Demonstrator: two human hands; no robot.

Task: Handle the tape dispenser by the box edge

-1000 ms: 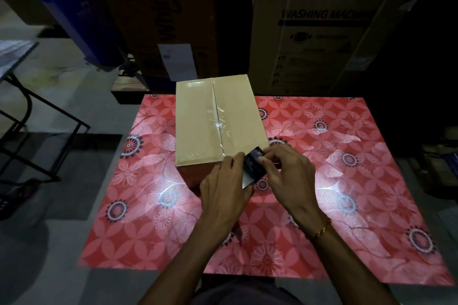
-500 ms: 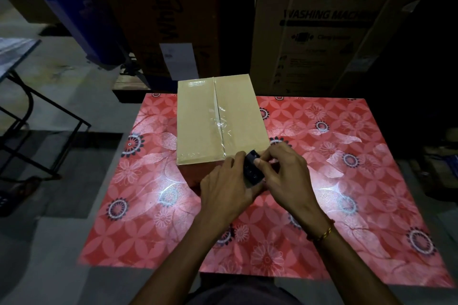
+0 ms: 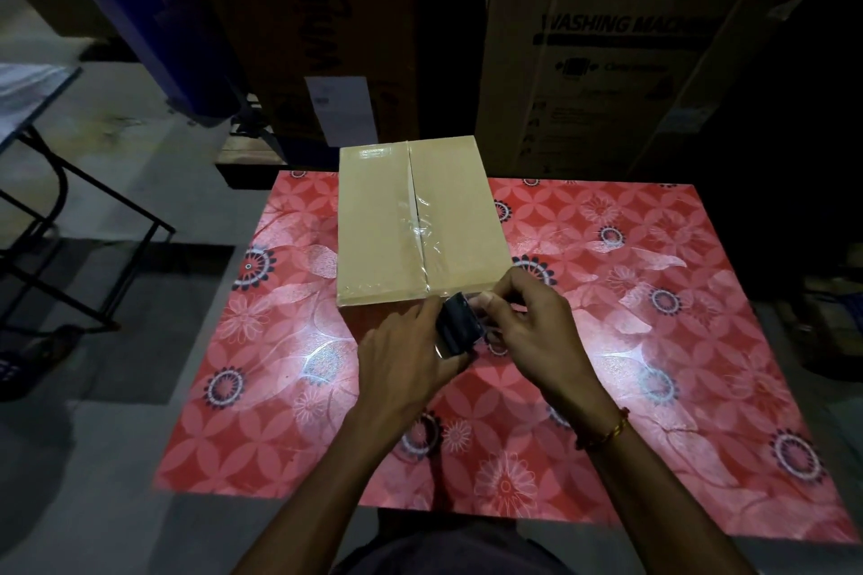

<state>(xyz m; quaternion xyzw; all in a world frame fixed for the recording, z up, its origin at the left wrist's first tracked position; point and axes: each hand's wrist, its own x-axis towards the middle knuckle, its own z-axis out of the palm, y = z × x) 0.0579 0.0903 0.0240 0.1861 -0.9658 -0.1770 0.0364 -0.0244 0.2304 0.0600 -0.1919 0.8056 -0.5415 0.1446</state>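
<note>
Both hands, left hand & right hand, clamped on black tape dispenser at taped carton near edge; next prob. needs a clean tape cut.

We see a closed brown cardboard box with clear tape along its centre seam, standing on a table covered in a red floral plastic cloth. At the box's near edge, our left hand and right hand both grip a small black object, which sits between them just beside the taped seam; what it is we cannot tell. A thin gold and red bracelet circles the right wrist. Behind the table stand a tall LG washing-machine carton, a darker brown carton and a blue plastic bin.
</note>
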